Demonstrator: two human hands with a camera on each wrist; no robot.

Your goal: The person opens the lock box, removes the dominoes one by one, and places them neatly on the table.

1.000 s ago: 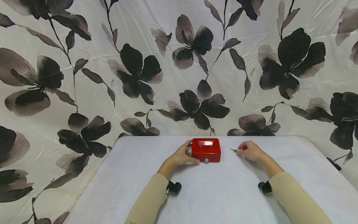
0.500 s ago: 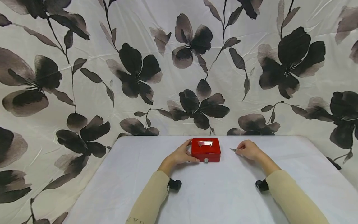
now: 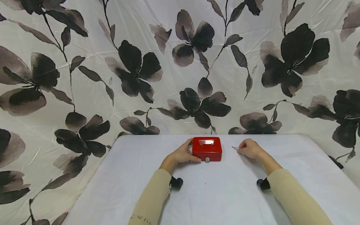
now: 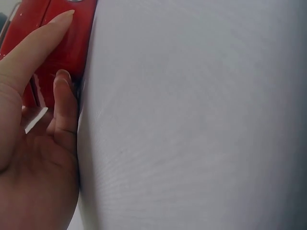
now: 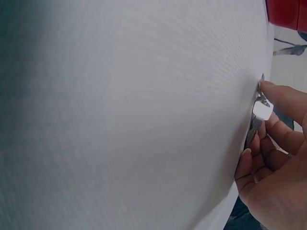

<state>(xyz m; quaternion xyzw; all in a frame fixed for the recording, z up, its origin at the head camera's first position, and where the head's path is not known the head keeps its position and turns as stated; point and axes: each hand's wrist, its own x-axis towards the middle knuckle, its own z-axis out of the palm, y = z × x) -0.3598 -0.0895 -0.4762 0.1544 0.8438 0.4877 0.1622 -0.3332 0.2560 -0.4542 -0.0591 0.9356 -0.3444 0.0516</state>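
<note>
A small red cash box with a metal handle on its lid and a round silver lock low on its front stands at the far part of the table. My left hand grips its left side, thumb along the front and the other fingers at the side; the left wrist view shows the thumb against the red wall. To the right of the box, my right hand pinches small silver keys close over the table. One key points up past the thumb tip in the right wrist view.
A white cloth covers the table, whose far edge runs just behind the box. Behind it hangs a white curtain with dark flowers. Black wrist cameras sit under both sleeves.
The head view has tilted slightly, so everything sits a little higher or lower in it. The keys look brighter and slightly turned; the right wrist has shifted slightly left. The left hand stays on the cash box.
</note>
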